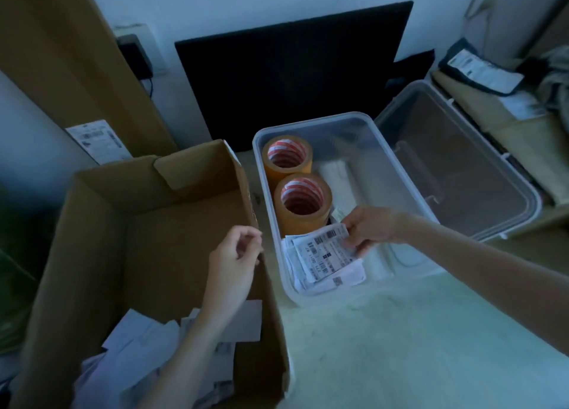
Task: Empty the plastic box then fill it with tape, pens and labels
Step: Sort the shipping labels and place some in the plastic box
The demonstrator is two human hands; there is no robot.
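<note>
Right hand [368, 230] pinching labels [326, 254] in plastic box [400, 168], near two tape rolls [303, 199]; left hand [235, 254] loosely curled, holding nothing, over cardboard box [101, 223].

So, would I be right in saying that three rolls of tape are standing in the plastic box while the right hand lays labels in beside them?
Not quite: the head view shows two rolls of tape, not three, standing in the plastic box. The rest holds; the right hand has its grip on labels at the box's near end.
</note>
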